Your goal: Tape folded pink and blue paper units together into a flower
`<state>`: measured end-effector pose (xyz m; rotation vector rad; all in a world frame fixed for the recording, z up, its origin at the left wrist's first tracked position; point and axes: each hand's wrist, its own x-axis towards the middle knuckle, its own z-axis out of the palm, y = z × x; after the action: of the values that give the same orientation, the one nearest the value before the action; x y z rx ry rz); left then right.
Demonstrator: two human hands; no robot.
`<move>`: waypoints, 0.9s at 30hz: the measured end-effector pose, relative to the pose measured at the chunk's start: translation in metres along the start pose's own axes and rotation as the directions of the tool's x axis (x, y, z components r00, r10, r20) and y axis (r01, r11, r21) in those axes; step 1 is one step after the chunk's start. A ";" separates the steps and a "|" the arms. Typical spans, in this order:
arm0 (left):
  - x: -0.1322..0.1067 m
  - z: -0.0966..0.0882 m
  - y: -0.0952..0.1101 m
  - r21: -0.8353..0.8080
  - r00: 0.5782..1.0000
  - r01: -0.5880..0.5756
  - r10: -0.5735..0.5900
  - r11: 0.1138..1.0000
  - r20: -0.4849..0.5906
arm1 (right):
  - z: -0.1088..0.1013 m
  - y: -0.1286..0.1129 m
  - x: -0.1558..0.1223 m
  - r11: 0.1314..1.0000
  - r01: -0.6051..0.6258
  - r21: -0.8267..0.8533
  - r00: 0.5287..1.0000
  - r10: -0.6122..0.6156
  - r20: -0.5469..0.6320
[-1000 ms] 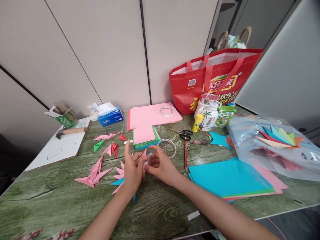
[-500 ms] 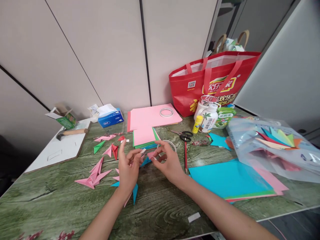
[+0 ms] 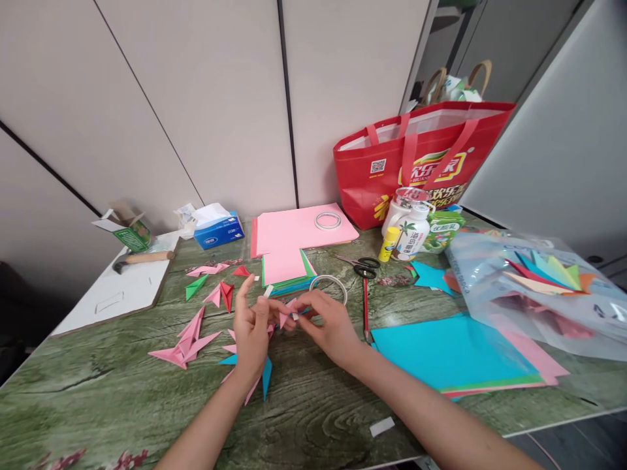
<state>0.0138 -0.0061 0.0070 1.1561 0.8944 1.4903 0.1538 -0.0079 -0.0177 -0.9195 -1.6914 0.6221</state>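
Note:
My left hand is closed around a small pink folded paper piece, its thumb raised. A short white strip stands out by its fingertips. On the right, the fingers of my right hand pinch the other end of the pink piece, where a bit of white shows. Under and beside my left wrist lies a pink-and-blue folded paper shape, partly hidden. A roll of tape lies just behind my right hand.
Left are a pink paper star shape, red folded pieces and a green one. Behind lie stacked paper, scissors and a pencil. Blue sheets and a plastic bag are right.
My hands have come together on the pink piece, the right fingers now pressing at its end. The white strip by my left fingers has tilted upright and shifted left.

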 end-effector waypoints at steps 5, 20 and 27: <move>-0.001 0.001 0.002 -0.031 1.000 0.005 -0.006 1.000 -0.015 | -0.003 -0.003 0.005 0.987 -0.037 0.157 0.999 0.042 -0.027; -0.005 0.000 0.001 -0.037 0.998 0.009 -0.007 0.999 0.056 | -0.003 -0.006 0.011 0.602 -0.493 0.628 0.834 0.532 0.146; -0.007 0.000 0.001 -0.004 0.998 -0.004 0.004 1.000 0.070 | -0.001 0.001 0.009 0.482 -0.525 0.701 0.795 0.572 0.201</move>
<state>0.0140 -0.0135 0.0060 1.2004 0.8415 1.4451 0.1537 0.0000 -0.0130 -0.8410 -0.8712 1.5709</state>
